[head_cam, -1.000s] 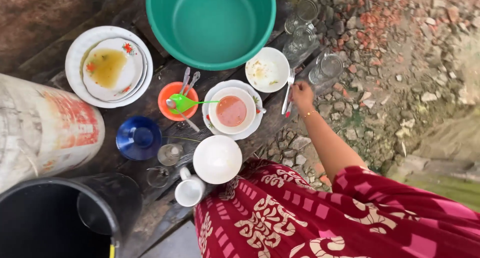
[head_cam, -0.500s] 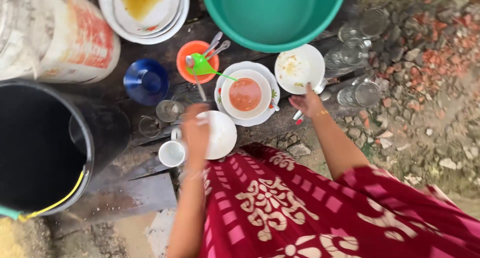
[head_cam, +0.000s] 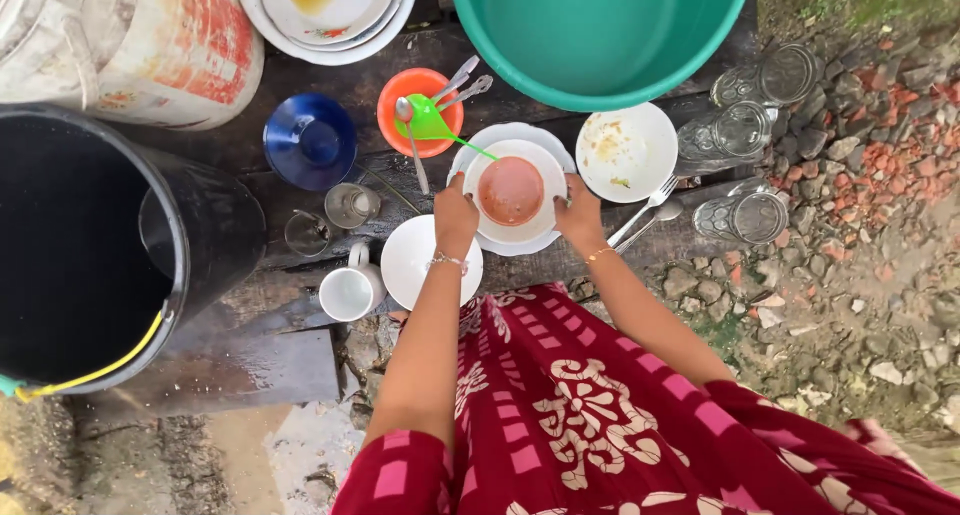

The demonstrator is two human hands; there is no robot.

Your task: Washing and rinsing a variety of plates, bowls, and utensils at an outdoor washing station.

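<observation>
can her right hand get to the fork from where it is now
Probably yes. The right hand grips the rim of the white bowl, and the fork lies just beside it on the planks with nothing between.

Dark wet wooden planks; stony rubble ground right; daylight, apparently outdoors.

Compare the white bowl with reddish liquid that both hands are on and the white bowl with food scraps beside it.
The white bowl holding reddish liquid sits on a floral-rimmed plate, with the left hand and right hand at its rim. The white bowl with food scraps rests on the dark wooden bench, untouched and nearly empty. Both are round, white and dirty.
</observation>
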